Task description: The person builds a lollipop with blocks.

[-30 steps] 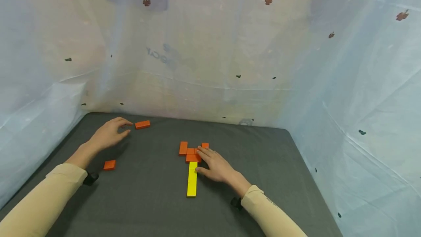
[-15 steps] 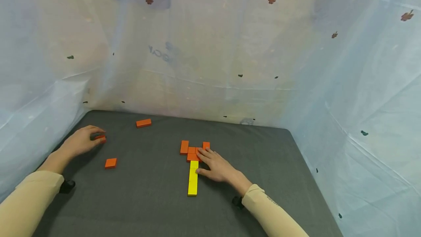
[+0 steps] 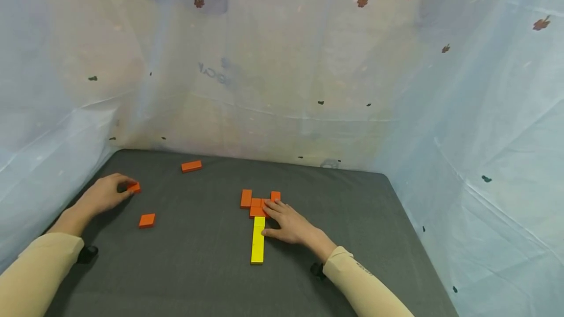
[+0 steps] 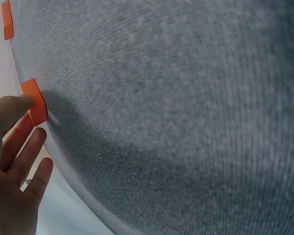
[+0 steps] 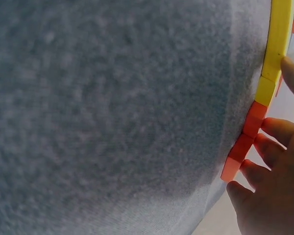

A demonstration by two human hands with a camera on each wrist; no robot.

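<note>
At the left of the table my left hand (image 3: 102, 194) pinches an orange block (image 4: 35, 103) between thumb and fingers; in the head view the block shows at the fingertips. My right hand (image 3: 291, 223) rests with extended fingers on the right side of a flat arrangement of orange blocks (image 3: 246, 198). Below them runs a yellow strip (image 3: 257, 246) of a short and a long block, and my right thumb touches its edge. The right wrist view shows the fingertips against the orange blocks (image 5: 237, 155). Part of the arrangement is hidden under the fingers.
A loose orange block (image 3: 191, 166) lies near the back edge, and another orange block (image 3: 147, 220) lies nearer, right of my left forearm. The dark grey table (image 3: 198, 268) is enclosed by pale plastic sheeting (image 3: 264, 62) behind and at both sides.
My left hand has moved left and nearer, from beside the back orange block to another orange block, which it now pinches. My right hand has stayed in place.
</note>
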